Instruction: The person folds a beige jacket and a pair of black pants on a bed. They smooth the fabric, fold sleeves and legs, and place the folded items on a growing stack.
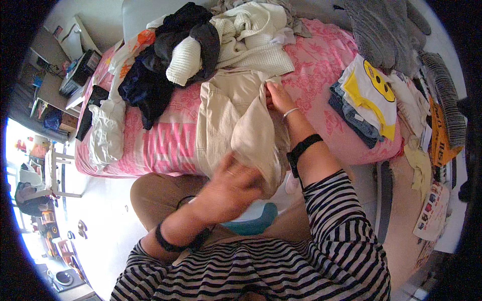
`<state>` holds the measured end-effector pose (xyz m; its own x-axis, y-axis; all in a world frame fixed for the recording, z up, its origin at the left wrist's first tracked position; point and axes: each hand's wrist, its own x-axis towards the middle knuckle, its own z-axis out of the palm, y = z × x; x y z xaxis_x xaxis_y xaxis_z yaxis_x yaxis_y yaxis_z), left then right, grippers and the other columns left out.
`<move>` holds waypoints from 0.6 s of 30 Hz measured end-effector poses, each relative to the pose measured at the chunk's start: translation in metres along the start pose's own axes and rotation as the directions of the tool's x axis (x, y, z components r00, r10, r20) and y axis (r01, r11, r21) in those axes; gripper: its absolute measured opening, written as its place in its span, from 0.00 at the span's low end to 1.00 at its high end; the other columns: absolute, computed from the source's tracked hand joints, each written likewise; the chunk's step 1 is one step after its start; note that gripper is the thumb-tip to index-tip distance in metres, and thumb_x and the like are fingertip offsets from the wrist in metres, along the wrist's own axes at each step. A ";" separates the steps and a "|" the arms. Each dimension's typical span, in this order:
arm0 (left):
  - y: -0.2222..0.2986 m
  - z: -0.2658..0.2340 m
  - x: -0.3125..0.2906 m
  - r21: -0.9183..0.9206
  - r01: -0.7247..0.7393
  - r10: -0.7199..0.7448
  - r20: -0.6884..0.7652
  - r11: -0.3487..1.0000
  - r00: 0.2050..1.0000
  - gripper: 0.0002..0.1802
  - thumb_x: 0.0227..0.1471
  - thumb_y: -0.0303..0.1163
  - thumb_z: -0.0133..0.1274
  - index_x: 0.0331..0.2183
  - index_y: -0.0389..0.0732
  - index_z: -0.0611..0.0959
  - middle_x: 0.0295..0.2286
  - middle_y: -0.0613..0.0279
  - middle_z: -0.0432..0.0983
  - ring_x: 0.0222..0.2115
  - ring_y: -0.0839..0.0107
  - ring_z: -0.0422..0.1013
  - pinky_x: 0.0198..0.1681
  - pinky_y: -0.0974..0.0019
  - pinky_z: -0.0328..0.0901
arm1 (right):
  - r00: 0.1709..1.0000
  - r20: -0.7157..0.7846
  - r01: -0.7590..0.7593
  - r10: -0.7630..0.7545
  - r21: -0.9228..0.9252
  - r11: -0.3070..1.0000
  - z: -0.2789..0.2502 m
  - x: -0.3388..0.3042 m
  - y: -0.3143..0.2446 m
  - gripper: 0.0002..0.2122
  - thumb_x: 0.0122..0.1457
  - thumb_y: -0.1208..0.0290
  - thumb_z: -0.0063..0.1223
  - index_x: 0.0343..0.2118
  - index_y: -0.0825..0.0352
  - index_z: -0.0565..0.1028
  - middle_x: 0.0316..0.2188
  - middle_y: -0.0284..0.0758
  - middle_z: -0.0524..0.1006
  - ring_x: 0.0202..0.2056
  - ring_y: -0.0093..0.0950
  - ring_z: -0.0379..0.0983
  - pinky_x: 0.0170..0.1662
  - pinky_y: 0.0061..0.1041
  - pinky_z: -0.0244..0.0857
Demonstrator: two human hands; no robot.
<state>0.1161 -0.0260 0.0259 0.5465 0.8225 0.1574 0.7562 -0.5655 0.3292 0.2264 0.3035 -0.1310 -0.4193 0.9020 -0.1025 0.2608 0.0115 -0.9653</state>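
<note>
Beige trousers (221,118) lie over the near edge of a bed with a pink patterned cover (321,65), their lower end hanging toward my lap. My right hand (277,98) has its fingers closed on the trousers' upper right edge. Over the lower part of the same cloth is my left hand (233,183), smeared by motion, so its grip cannot be made out. Just beyond the trousers sits a heap with a cream waffle-knit garment (251,30) and black clothing (183,22).
On the bed's right lies a folded stack: a yellow-and-white top (369,95) over blue jeans (354,120). Dark navy clothing (145,85) and a crumpled white garment (108,130) lie at left. A grey blanket (381,35) is at far right. A white stool (63,173) stands left.
</note>
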 end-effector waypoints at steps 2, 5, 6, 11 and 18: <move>0.008 0.033 0.006 0.046 -0.036 0.031 0.103 0.998 0.994 0.11 0.46 0.35 0.58 0.35 0.45 0.83 0.45 0.52 0.72 0.48 0.54 0.68 0.60 0.42 0.49 | 0.999 0.028 0.042 -0.043 0.060 0.997 -0.003 -0.004 -0.006 0.27 0.63 0.45 0.40 0.42 0.70 0.76 0.35 0.36 0.78 0.35 0.26 0.72 0.39 0.25 0.65; 0.003 0.057 0.000 -0.018 -0.022 0.025 0.183 1.000 0.983 0.10 0.49 0.36 0.57 0.35 0.46 0.83 0.45 0.53 0.74 0.48 0.55 0.70 0.59 0.43 0.53 | 0.993 0.041 0.103 -0.107 0.082 0.991 -0.005 -0.017 -0.020 0.33 0.58 0.41 0.45 0.42 0.75 0.77 0.41 0.44 0.80 0.45 0.34 0.75 0.50 0.31 0.63; 0.001 0.058 -0.003 -0.056 0.019 -0.002 0.285 0.998 0.959 0.10 0.51 0.37 0.56 0.35 0.45 0.83 0.44 0.54 0.75 0.47 0.56 0.71 0.57 0.45 0.56 | 0.999 0.046 0.026 -0.029 0.057 0.998 -0.007 -0.020 -0.027 0.33 0.57 0.40 0.47 0.40 0.75 0.77 0.39 0.45 0.80 0.44 0.35 0.75 0.49 0.32 0.64; -0.012 0.026 0.003 -0.494 0.398 -0.421 0.069 0.773 0.904 0.12 0.54 0.38 0.54 0.32 0.38 0.81 0.28 0.52 0.78 0.30 0.53 0.74 0.35 0.58 0.69 | 0.991 -0.097 -0.104 0.087 -0.193 0.976 -0.010 -0.038 -0.049 0.30 0.50 0.42 0.53 0.34 0.75 0.78 0.33 0.50 0.80 0.37 0.44 0.77 0.43 0.39 0.67; -0.009 0.036 0.035 -0.304 0.614 -0.667 -0.110 0.729 0.737 0.26 0.46 0.48 0.62 0.36 0.36 0.75 0.29 0.48 0.76 0.32 0.53 0.76 0.36 0.55 0.70 | 0.993 -0.098 0.033 -0.064 -0.291 0.956 -0.010 -0.061 -0.058 0.23 0.52 0.50 0.52 0.29 0.73 0.77 0.30 0.50 0.78 0.36 0.47 0.75 0.41 0.40 0.67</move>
<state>0.1418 0.0058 -0.0047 -0.1409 0.9900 -0.0007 0.7772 0.1111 0.6194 0.2458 0.2520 -0.0667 -0.3475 0.9375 -0.0165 0.4883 0.1659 -0.8567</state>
